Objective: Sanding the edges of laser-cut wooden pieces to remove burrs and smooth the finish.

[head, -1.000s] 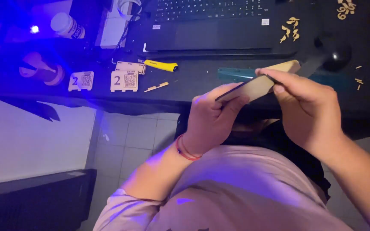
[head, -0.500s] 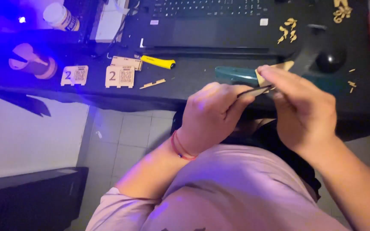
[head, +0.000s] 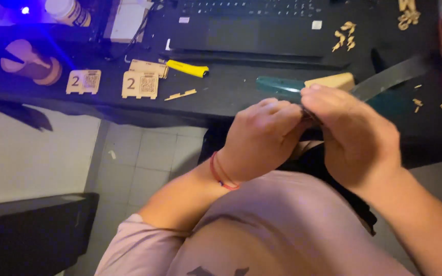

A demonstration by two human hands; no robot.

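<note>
Both hands have closed in since half a sec ago: earlier the thin flat piece showed clearly between them, now my fingers cover most of it. Left hand [head: 264,135] and right hand [head: 354,135] meet fingertip to fingertip just off the desk edge [head: 129,110], above my lap. Between them sits a small dark flat piece [head: 310,116], only a sliver showing. Fingers of both hands are curled together and pinched on it, left from the near side, right over the top.

Handling, my guess: light, thin, prob stiff but snappable like the laser-cut wooden bits on the desk, so grip by the edges near the ends, not the middle, and don't flex it. Long axis seems to run left-right across my view, tilted up slightly toward the right; can't tell which end is which, too much is hidden.

Right behind my right hand lie a pale wooden block [head: 331,81] and a long dark strip [head: 390,76] slanting up to the right, over a teal flat thing [head: 277,84]. Further left on the desk: two wooden numbered tags [head: 140,84], a yellow tool handle [head: 186,68], a small wooden sliver [head: 180,95]. Laptop [head: 251,20] at the back, small wooden cutouts [head: 345,35] beside it, blue light [head: 25,9] far left
</note>
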